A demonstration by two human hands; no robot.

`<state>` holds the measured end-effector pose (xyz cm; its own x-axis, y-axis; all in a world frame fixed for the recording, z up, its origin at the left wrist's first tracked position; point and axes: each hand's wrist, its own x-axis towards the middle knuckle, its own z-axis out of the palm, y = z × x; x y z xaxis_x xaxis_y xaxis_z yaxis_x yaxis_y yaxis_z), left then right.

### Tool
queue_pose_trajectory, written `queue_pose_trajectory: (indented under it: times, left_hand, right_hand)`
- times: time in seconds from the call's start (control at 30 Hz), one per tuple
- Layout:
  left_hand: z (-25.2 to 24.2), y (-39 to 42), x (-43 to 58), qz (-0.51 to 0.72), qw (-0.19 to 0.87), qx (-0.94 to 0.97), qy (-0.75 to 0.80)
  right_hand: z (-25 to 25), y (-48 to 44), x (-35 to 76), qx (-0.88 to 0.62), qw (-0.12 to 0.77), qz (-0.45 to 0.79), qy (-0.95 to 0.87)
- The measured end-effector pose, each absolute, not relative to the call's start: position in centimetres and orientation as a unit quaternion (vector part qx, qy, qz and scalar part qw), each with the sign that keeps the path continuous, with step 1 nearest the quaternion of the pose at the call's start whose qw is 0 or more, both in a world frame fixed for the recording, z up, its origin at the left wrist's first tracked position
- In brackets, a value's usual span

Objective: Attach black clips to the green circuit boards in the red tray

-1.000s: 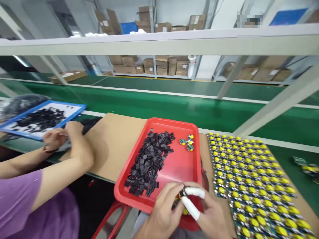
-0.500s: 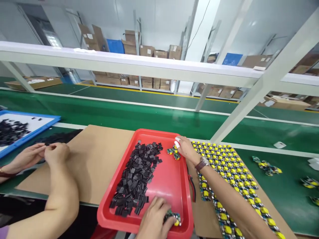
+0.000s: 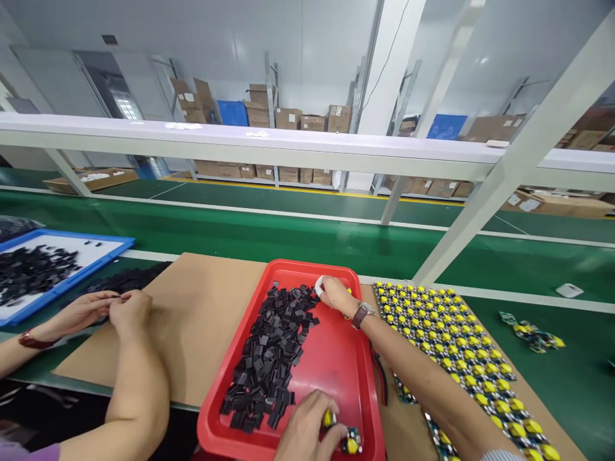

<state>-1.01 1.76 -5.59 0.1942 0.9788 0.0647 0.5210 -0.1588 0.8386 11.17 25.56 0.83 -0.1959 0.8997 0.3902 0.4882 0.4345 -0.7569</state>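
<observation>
My left hand [image 3: 307, 426] is at the near end of a red tray [image 3: 331, 374], its thumb and fingers closed round a small circuit board [image 3: 329, 419] with a yellow top. Another yellow-topped board [image 3: 353, 440] lies beside the thumb. My right hand [image 3: 336, 294], with white covers on its fingertips, reaches in at the tray's far end. Its fingers are pinched together at the edge of a heap of flat black pieces [image 3: 269, 349]; whatever is between them is hidden. A bit of yellow shows behind this hand.
Right of the tray, rows of yellow-topped boards [image 3: 446, 339] cover a cardboard sheet. Black and red pliers-like handles [image 3: 380, 378] lie by the tray. At left, a co-worker's hands [image 3: 113, 310] work above cardboard [image 3: 202, 307], near a blue-rimmed tray [image 3: 110, 253]. A metal frame [image 3: 461, 221] crosses ahead.
My right hand has moved left, from the boards at the tray's far right to the black heap. My left hand stays low in the tray, and its board's yellow top now shows. The view has tilted up slightly.
</observation>
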Motion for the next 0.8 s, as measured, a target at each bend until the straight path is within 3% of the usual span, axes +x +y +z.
queue_pose_trajectory:
  times: [0.23, 0.4, 0.63, 0.8]
  left_hand:
    - [-2.7, 1.6, -1.8, 0.493, 0.508, 0.486, 0.512]
    - [-2.0, 1.9, -1.1, 0.514, 0.627, 0.369, 0.456]
    - [-0.7, 2.5, 0.7, 0.509, 0.628, 0.381, 0.450]
    - [-0.9, 2.4, 1.1, 0.509, 0.619, 0.406, 0.440]
  right_hand:
    - [1.2, 17.6, 16.7, -0.437, 0.402, 0.375, -0.712]
    - [0.3, 7.2, 19.7, -0.409, 0.457, 0.492, -0.618]
    - [-1.4, 3.1, 19.4, -0.451, 0.533, 0.526, -0.486]
    - [-0.9, 3.0, 19.3, -0.438, 0.541, 0.542, -0.472]
